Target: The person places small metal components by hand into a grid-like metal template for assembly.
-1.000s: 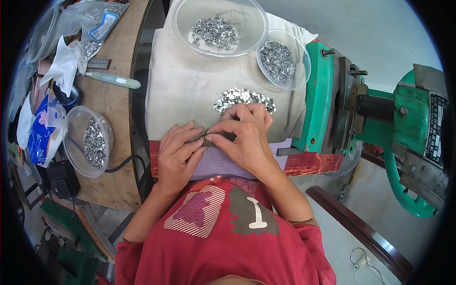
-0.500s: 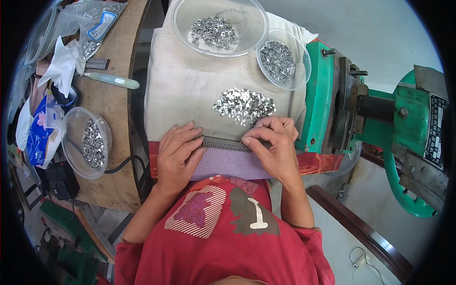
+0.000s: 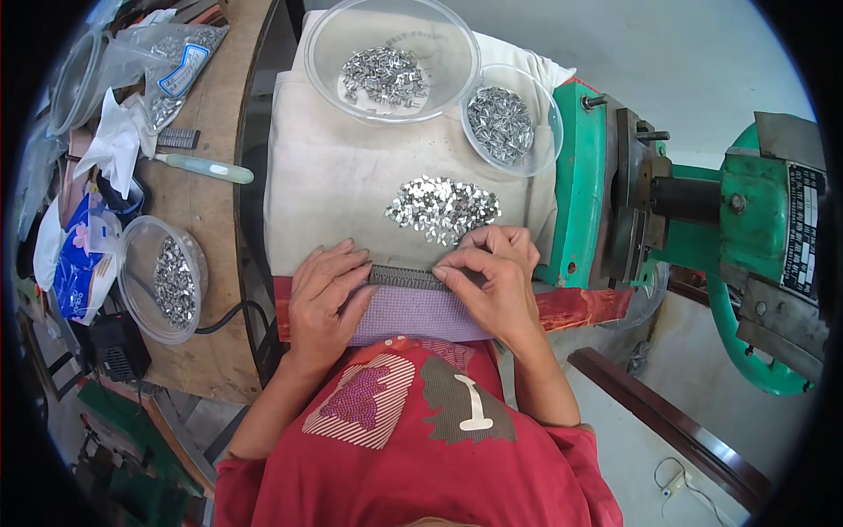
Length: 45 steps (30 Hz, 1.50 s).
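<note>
A dark, narrow metal strip with a row of fine slots (image 3: 404, 277) lies across the near edge of the cloth-covered surface. My left hand (image 3: 327, 294) rests at its left end, fingers stretched out and thumb apart, fingertips touching the strip. Over the strip's right part, my right hand (image 3: 496, 285) pinches thumb and forefinger together; whatever is between them is too small to make out. Just beyond lies a loose pile of small shiny metal pieces (image 3: 443, 209) on the beige cloth (image 3: 325, 167). A purple checked cloth (image 3: 421, 314) lies on the near side of the strip.
Behind the pile stand a large clear tub (image 3: 318, 75) and a smaller clear bowl (image 3: 555, 132), both holding metal pieces. A green machine (image 3: 580, 193) borders the right. On the left wooden table (image 3: 211, 307) are another tub (image 3: 132, 281), a pale-handled tool (image 3: 206, 167) and plastic bags (image 3: 189, 61).
My right hand's pinch has shifted slightly left along the strip. My left hand keeps its place at the strip's end. The whole view has moved a little.
</note>
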Tool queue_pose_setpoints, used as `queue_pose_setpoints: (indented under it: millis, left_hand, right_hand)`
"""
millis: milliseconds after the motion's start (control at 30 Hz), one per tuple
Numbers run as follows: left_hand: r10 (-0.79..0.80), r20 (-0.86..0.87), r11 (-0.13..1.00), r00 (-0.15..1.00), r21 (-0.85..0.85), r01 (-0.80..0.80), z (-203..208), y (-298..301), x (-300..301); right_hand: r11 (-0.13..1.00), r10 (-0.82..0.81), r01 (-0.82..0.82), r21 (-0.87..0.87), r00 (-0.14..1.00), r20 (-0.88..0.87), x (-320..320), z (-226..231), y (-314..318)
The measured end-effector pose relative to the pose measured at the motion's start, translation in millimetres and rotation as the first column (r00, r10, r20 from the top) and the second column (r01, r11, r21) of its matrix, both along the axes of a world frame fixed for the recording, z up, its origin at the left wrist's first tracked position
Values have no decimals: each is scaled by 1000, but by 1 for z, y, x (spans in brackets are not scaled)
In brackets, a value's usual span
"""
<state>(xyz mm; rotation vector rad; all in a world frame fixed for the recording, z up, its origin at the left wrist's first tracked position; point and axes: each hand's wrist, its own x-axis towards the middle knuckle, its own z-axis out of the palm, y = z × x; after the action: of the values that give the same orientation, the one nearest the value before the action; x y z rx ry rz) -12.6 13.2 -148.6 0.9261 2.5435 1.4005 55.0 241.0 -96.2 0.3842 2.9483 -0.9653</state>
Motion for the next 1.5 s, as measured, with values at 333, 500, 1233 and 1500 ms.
queue_pose_setpoints:
  millis: [333, 500, 1233, 1500]
  left_hand:
    - [-9, 6, 1000, 1000, 1, 9, 1, 0, -1]
    - [-18, 4, 1000, 1000, -25, 18, 3, 0, 0]
    - [-128, -84, 985, 988, -123, 117, 31, 2, -18]
    - [-147, -40, 971, 988, -196, 137, 32, 3, -20]
  right_hand:
    - [999, 2, -1, 39, 1000, -27, -1, 1, -5]
    - [998, 46, -44, 54, 998, -43, -5, 2, 1]
    - [995, 93, -80, 63, 965, -244, -56, 30, 39]
    - [991, -124, 129, 35, 984, -131, -92, 40, 83]
